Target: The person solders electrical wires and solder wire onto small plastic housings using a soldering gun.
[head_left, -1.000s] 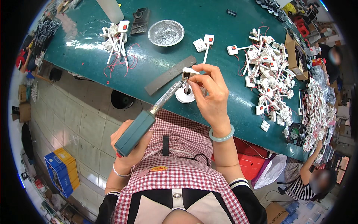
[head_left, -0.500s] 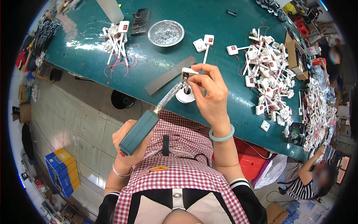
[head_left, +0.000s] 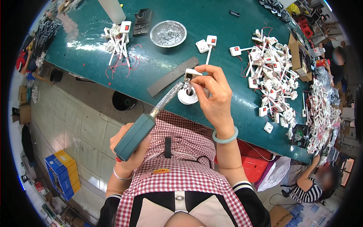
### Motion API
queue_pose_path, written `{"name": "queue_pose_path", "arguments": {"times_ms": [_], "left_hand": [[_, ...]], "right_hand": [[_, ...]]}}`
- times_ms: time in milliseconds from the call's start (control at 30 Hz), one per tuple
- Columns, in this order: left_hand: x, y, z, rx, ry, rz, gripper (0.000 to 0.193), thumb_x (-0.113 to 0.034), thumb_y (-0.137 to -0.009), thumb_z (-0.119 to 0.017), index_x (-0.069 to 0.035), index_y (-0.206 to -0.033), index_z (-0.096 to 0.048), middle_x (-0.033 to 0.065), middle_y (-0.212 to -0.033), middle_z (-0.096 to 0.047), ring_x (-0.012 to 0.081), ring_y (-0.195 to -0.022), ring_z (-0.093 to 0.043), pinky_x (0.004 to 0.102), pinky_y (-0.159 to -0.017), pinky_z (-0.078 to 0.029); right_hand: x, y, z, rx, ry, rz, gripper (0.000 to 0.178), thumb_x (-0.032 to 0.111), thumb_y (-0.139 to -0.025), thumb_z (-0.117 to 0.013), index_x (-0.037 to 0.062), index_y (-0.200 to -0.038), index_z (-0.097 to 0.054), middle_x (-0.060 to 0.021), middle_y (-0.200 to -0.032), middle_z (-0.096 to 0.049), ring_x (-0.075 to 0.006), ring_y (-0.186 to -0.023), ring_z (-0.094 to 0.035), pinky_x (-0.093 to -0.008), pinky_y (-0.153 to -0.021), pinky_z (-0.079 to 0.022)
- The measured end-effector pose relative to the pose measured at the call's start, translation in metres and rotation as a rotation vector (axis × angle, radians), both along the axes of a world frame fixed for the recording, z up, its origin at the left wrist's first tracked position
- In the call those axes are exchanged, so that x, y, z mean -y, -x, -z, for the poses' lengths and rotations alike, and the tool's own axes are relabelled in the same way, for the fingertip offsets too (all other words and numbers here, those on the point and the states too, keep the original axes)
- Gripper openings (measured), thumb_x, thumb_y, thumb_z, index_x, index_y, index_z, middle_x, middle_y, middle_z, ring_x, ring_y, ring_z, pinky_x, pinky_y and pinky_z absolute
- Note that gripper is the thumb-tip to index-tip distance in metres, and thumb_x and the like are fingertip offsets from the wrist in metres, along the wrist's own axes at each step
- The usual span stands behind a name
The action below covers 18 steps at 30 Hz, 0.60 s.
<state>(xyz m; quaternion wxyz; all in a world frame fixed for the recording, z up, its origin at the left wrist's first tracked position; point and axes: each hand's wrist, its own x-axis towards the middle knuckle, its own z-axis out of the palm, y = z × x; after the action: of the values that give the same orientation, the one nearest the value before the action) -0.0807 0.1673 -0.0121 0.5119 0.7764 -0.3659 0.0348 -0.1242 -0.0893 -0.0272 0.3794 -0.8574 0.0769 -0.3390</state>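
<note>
My left hand [head_left: 130, 145] is wrapped round the green handle of a soldering iron [head_left: 137, 132]. Its metal barrel slants up to the right, with the tip close beneath a small white switch housing [head_left: 193, 72]. Thumb and fingers of my right hand [head_left: 213, 92] are pinched together on that housing, whose dark inner side faces me. Whether the tip touches it, I cannot tell. Just below the fingers stands a white round spool [head_left: 187, 99] on the bench edge. A grey flat bar [head_left: 172, 77] lies on the bench behind the iron.
A metal bowl [head_left: 168, 34] with silvery bits stands farther back. White switch pieces with red wires form a small pile [head_left: 117, 43] at left and a large heap [head_left: 272, 72] at right. A cardboard box [head_left: 298, 56] stands beyond it. Another person [head_left: 312, 181] sits at the right.
My left hand and the soldering iron have drawn back slightly down and left. The right hand and the switch housing have hardly moved.
</note>
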Motion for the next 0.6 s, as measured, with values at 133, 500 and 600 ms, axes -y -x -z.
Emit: {"name": "queue_pose_path", "arguments": {"times_ms": [133, 500, 600], "left_hand": [[0.001, -0.0004, 0.0011, 0.004, -0.012, 0.016, 0.02, -0.001, -0.074, -0.076, 0.006, -0.091, -0.068, 0.0158, -0.084, -0.068, 0.0226, -0.065, -0.066, 0.0278, -0.057, -0.05], [0.0064, -0.0038, -0.0015, -0.063, -0.069, 0.067, 0.019, 0.001, -0.074, -0.075, 0.007, -0.089, -0.067, 0.0133, -0.081, -0.066, 0.0202, -0.061, -0.064, 0.0265, -0.055, -0.048], [0.0075, -0.0042, -0.0007, -0.033, -0.073, 0.059, 0.018, 0.0, -0.074, -0.075, 0.007, -0.088, -0.066, 0.0127, -0.08, -0.065, 0.0197, -0.059, -0.062, 0.0269, -0.054, -0.047]], "right_hand": [[-0.0006, 0.0, -0.001, -0.006, 0.012, 0.001, 0.012, -0.011, -0.076, -0.07, -0.0031, -0.084, -0.066, -0.0107, -0.108, -0.063, -0.016, -0.075, -0.064, -0.0272, -0.061, -0.052], [0.0002, 0.0003, -0.0008, -0.005, 0.03, 0.0, 0.013, -0.011, -0.075, -0.07, -0.0031, -0.084, -0.066, -0.0108, -0.108, -0.063, -0.0159, -0.075, -0.063, -0.0275, -0.06, -0.052], [0.0002, 0.0, 0.0005, 0.002, 0.033, 0.002, 0.013, -0.011, -0.075, -0.07, -0.0031, -0.084, -0.066, -0.0109, -0.108, -0.063, -0.0159, -0.075, -0.063, -0.0274, -0.059, -0.052]]}}
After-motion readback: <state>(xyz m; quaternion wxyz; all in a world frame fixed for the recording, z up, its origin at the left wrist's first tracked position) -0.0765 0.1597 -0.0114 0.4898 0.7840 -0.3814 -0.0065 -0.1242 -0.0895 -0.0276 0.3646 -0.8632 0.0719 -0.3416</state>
